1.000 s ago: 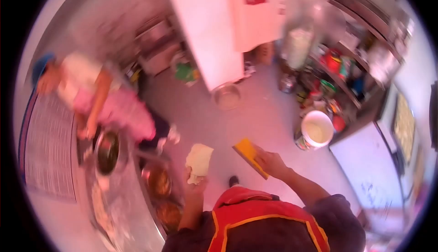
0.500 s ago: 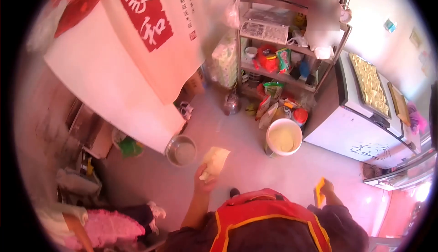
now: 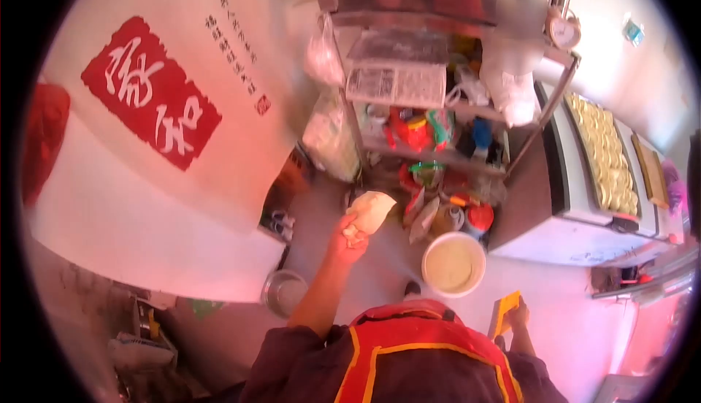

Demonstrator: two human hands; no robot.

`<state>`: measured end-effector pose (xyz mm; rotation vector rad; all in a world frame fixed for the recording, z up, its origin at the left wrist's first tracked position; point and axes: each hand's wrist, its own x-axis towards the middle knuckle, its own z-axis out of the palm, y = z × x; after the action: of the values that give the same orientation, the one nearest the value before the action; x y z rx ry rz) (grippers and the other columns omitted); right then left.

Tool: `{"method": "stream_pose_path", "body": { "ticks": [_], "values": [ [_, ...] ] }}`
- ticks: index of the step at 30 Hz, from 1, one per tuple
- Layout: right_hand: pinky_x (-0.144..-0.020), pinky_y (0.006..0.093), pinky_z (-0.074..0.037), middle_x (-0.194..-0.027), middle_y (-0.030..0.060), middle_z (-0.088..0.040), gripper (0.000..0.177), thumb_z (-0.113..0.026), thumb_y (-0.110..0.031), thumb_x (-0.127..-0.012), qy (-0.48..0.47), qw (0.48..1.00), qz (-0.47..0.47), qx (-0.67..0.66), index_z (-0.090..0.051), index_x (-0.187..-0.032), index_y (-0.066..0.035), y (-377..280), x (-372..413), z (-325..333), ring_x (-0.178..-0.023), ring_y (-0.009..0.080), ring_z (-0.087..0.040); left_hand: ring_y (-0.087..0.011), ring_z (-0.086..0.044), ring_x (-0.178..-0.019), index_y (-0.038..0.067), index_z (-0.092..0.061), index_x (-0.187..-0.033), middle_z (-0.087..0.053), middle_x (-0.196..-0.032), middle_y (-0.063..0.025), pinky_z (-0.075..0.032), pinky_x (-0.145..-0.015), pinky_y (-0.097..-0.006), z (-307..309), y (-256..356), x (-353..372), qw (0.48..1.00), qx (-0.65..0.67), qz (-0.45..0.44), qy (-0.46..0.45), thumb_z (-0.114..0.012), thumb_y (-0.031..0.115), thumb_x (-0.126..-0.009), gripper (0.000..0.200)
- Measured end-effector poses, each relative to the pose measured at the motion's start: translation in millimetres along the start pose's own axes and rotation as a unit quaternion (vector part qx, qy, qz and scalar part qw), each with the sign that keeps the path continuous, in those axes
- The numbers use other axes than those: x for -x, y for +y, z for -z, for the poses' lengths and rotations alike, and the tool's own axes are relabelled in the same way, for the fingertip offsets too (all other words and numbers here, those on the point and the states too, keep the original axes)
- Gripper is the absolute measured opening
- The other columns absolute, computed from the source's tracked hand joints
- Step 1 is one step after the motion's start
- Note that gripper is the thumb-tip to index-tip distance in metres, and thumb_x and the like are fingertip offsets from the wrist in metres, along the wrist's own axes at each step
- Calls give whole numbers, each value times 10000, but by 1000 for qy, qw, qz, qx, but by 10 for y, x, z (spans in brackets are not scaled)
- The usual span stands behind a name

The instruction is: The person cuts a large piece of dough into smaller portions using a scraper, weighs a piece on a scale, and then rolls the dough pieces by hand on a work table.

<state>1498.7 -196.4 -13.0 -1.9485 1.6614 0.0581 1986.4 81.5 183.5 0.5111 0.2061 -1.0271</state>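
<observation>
My left hand (image 3: 350, 242) is closed around a pale cream sheet (image 3: 371, 210), bunched at the palm and spread out beyond the fingers. It is held up in front of me over the floor; whether it is dough or cloth I cannot tell. Low at my right side, my right hand (image 3: 520, 314) grips a flat yellow piece (image 3: 503, 311) with a straight edge. Between the hands and farther forward, a white bucket (image 3: 481, 264) with pale yellow contents stands on the floor. A metal basin (image 3: 274, 295) sits left of my left forearm.
Ahead is a metal shelf rack (image 3: 438, 156) with bags and packages. On the white chest freezer (image 3: 540, 220) at right lies a tray of shaped dough pieces (image 3: 600, 158) beside a wooden board (image 3: 650, 171). A white surface (image 3: 146, 242) with a lettered hanging (image 3: 241, 147) fills the left.
I have moved forward toward the rack, and the view has turned. My left hand has risen and reached forward with the sheet. The yellow piece in my right hand now shows more of its face.
</observation>
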Motion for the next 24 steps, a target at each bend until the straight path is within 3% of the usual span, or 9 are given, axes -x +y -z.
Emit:
{"method": "stream_pose_path", "body": {
  "ticks": [8,12,15,17,18,20,21,23,24],
  "values": [
    [-741,361,-512,-996,199,-671,594,-596,-66,-765,70,992,23,-107,-454,-1340,-16,-967,-513,228,-882,274,-666,-116,-432,-350,79,-588,-933,-502,-506,-18,-316,-279,-229,-1299,912,-1983,993,-81,-33,-85,-551,246,-897,175],
    [-725,378,-521,-947,200,-678,561,-563,-66,-797,133,986,-54,-88,-458,-1348,-58,-1161,-349,103,-844,301,-672,-105,-517,-489,104,-607,-983,-580,-690,0,-376,-350,-187,-2332,1370,-2878,979,-141,-107,-99,-628,234,-854,184],
    [-679,354,-519,-956,182,-682,623,-612,-67,-734,153,964,-175,-128,-468,-1339,-45,-1284,-87,-102,-814,263,-674,-109,-576,-671,101,-607,-1081,-617,-869,-11,-447,-479,-185,-2384,1904,-4060,950,-259,-17,-174,-673,232,-818,301],
    [-679,355,-520,-964,184,-681,618,-607,-65,-735,167,946,-233,-154,-473,-1338,-53,-1391,142,-207,-819,263,-675,-118,-591,-765,90,-604,-1112,-625,-930,-29,-482,-566,-228,-2313,2122,-4539,855,-455,-105,-226,-692,264,-802,366],
    [-693,357,-522,-961,181,-681,607,-597,-69,-745,166,943,-260,-126,-472,-1339,-53,-1572,278,-222,-831,275,-674,-121,-592,-801,82,-604,-1115,-628,-942,-38,-492,-604,-261,-2271,2137,-4610,724,-593,-252,-245,-698,288,-796,391],
    [-709,364,-521,-962,183,-680,605,-595,-70,-747,177,933,-276,-149,-471,-1339,-51,-1839,385,-257,-845,285,-673,-132,-591,-852,62,-601,-1108,-628,-952,-58,-498,-678,-317,-2403,2232,-4828,623,-689,-307,-206,-707,327,-784,432],
    [-718,368,-521,-963,184,-680,604,-594,-70,-748,181,929,-282,-159,-470,-1339,-50,-1907,440,-293,-852,289,-673,-140,-588,-867,51,-598,-1099,-624,-948,-68,-495,-714,-341,-2472,2263,-4905,685,-680,-211,-155,-710,343,-777,449],
    [-761,377,-516,-991,193,-672,607,-594,-69,-745,191,929,-282,-145,-468,-1338,-47,-1926,464,-434,-900,305,-665,-146,-582,-876,32,-592,-1098,-618,-960,-76,-493,-743,-362,-2523,2363,-4974,640,-734,-204,-100,-700,351,-781,463],
    [-770,378,-515,-1001,196,-670,609,-595,-69,-743,189,931,-279,-141,-468,-1337,-45,-1981,419,-473,-912,308,-662,-144,-579,-870,26,-589,-1105,-614,-976,-74,-495,-738,-360,-2567,2462,-4892,531,-787,-297,-99,-687,345,-790,459]
  ]
}}
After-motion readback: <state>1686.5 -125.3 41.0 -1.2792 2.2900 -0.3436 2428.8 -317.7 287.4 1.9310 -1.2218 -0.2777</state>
